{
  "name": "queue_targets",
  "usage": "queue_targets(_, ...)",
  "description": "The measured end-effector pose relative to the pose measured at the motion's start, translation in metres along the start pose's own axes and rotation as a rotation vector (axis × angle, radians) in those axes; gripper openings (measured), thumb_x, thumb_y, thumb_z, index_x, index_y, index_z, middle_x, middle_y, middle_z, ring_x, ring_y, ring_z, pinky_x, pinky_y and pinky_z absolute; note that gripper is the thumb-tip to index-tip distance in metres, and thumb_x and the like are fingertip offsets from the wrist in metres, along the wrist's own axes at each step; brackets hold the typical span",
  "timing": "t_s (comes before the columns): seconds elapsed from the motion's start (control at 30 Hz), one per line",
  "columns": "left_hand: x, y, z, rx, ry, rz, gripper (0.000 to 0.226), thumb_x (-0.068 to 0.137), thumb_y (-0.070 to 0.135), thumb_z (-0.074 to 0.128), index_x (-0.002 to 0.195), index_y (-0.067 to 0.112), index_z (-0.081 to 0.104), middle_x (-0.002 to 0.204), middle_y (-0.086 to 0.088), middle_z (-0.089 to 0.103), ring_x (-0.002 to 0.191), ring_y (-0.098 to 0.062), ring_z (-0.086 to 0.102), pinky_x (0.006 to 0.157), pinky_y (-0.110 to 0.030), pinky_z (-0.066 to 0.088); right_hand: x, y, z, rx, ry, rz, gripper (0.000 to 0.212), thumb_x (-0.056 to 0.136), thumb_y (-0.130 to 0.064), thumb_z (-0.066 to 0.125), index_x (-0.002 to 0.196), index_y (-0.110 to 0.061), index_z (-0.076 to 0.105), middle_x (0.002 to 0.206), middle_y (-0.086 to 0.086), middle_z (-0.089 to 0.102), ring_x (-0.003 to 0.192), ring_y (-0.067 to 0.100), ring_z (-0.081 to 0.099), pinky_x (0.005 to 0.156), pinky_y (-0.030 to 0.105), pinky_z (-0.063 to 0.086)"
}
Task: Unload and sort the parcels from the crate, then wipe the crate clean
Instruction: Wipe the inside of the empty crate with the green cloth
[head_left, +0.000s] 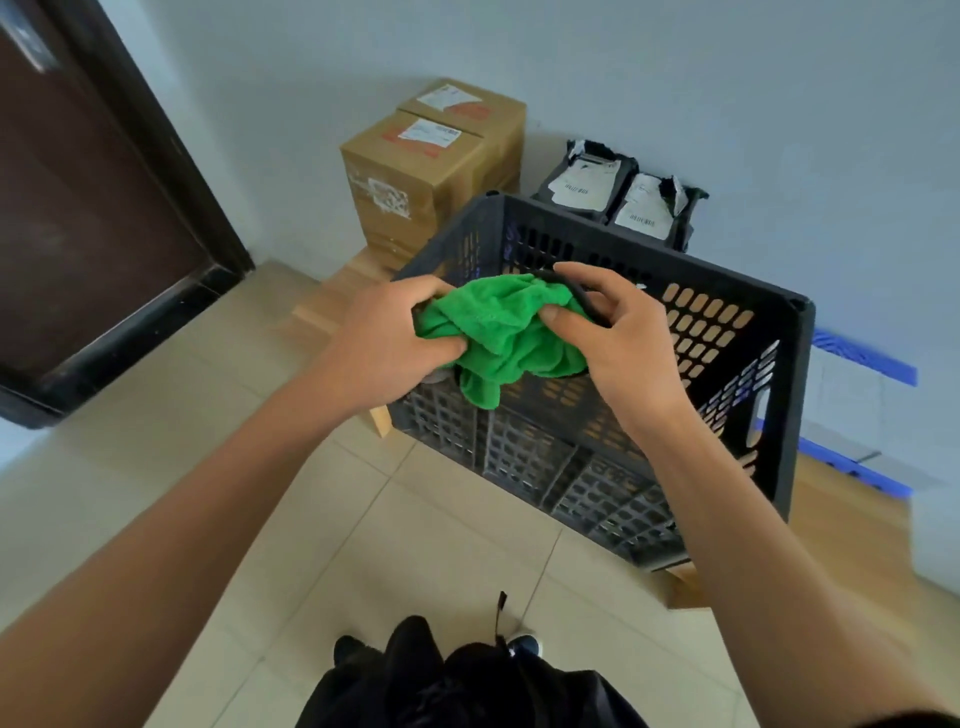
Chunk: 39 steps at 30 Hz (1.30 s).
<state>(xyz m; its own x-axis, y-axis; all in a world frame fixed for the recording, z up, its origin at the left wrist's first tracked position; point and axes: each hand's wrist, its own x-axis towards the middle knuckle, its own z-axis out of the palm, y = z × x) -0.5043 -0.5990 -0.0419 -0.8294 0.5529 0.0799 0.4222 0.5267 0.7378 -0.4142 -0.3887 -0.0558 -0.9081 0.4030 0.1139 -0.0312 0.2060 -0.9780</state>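
Green cloth (506, 332) hangs bunched between our two hands above the near rim of the black crate (737, 374). Our left hand (387, 343) grips the cloth's left side with curled fingers and thumb, and our right hand (618, 338) pinches its right side between thumb and forefinger, the other fingers spread over the crate's opening. We see a thin dark band running under the right fingers, but we cannot tell what it is. The crate is a perforated plastic one, standing on a low wooden platform (332, 296) on the tiled floor (322, 519); what we can see of its inside, through the holes in its floor and walls, holds no parcel. The parcels sit behind it against the pale wall: two brown cardboard boxes (415, 176) side by side on the platform at the crate's far left corner, and two dark mailer bags (618, 192) with white labels just beyond the far rim. Dark brown door (88, 208) stands at our left.
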Motion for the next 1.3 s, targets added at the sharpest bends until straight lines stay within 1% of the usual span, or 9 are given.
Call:
queue_targets(0.2,-0.027,-0.046,-0.053,-0.111,-0.142,-0.038,0.062,0.081,0.004,0.082,0.132,0.032,0.060,0.113,0.021,0.069,0.105,0.008,0.063,0.084,-0.010,0.050,0.012,-0.025,0.063,-0.025,-0.020,-0.087,0.036,0.089,-0.010,0.076,0.123,-0.019,0.070,0.116,-0.009,0.072,0.112,0.003,0.065,0.095,0.031,0.058)
queue_targets(0.37,-0.044,-0.093,-0.098,-0.314,-0.241,-0.087,0.070,0.081,0.022,0.086,0.143,0.022,0.055,0.131,0.009,0.068,0.121,-0.007,0.064,0.103,-0.030,0.051,0.020,-0.053,0.124,-0.026,-0.196,-0.139,0.039,0.088,-0.001,0.075,0.125,-0.013,0.069,0.112,-0.004,0.074,0.109,0.007,0.069,0.092,0.031,0.059)
queue_targets(0.47,-0.045,-0.115,-0.116,-0.485,-0.138,-0.110,0.048,0.086,0.018,0.081,0.130,0.015,0.062,0.123,0.000,0.072,0.115,-0.015,0.069,0.096,-0.032,0.056,0.025,-0.069,0.158,-0.061,-0.287,-0.166,0.044,0.086,0.005,0.074,0.127,-0.010,0.067,0.109,-0.006,0.075,0.107,0.006,0.070,0.087,0.023,0.056)
queue_targets(0.7,-0.043,-0.157,-0.148,-0.430,0.081,-0.125,0.014,0.093,0.005,0.071,0.093,0.019,0.069,0.084,0.006,0.077,0.078,-0.006,0.075,0.064,-0.018,0.056,0.032,-0.077,0.208,-0.177,-0.267,-0.165,0.056,0.084,0.011,0.072,0.135,-0.009,0.062,0.098,-0.008,0.077,0.097,0.005,0.072,0.083,0.021,0.056)
queue_targets(0.83,-0.031,-0.176,-0.156,-0.370,0.156,-0.196,0.007,0.095,0.011,0.070,0.101,0.008,0.072,0.087,-0.006,0.077,0.075,-0.012,0.074,0.062,-0.027,0.060,0.039,-0.067,0.230,-0.330,-0.258,-0.223,0.057,0.083,0.007,0.072,0.134,-0.015,0.065,0.102,-0.006,0.076,0.098,0.001,0.069,0.087,0.022,0.054)
queue_targets(0.97,-0.002,-0.194,-0.154,-0.587,0.187,-0.418,0.017,0.099,0.008,0.059,0.110,0.002,0.071,0.089,-0.012,0.075,0.066,-0.018,0.073,0.053,-0.035,0.061,0.048,-0.049,0.258,-0.438,-0.245,-0.406,0.051,0.077,0.008,0.065,0.122,-0.013,0.072,0.109,0.000,0.073,0.104,0.017,0.067,0.091,0.038,0.054)
queue_targets(1.1,0.029,-0.205,-0.150,-0.951,0.162,-0.539,0.032,0.104,0.007,0.042,0.120,0.004,0.069,0.101,-0.013,0.075,0.077,-0.027,0.073,0.071,-0.045,0.062,0.069,-0.013,0.279,-0.532,-0.225,-0.595,0.034,0.074,0.008,0.065,0.102,-0.009,0.075,0.101,0.005,0.069,0.099,0.031,0.061,0.085,0.046,0.051)
queue_targets(1.23,0.055,-0.215,-0.151,-1.206,0.086,-0.548,0.037,0.103,0.018,0.039,0.126,0.004,0.064,0.109,-0.014,0.070,0.089,-0.028,0.071,0.077,-0.040,0.062,0.101,0.019,0.288,-0.647,-0.189,-0.605,0.030,0.081,0.005,0.068,0.106,-0.010,0.074,0.106,0.006,0.067,0.096,0.033,0.059,0.080,0.053,0.049)
queue_targets(1.3,0.070,-0.221,-0.152,-1.188,0.064,-0.564,0.039,0.105,0.028,0.044,0.130,0.006,0.063,0.117,-0.012,0.071,0.099,-0.029,0.072,0.081,-0.044,0.062,0.118,0.026,0.290,-0.692,-0.210,-0.611,0.030,0.083,0.003,0.071,0.110,-0.010,0.074,0.112,0.006,0.066,0.099,0.033,0.059,0.080,0.053,0.049)
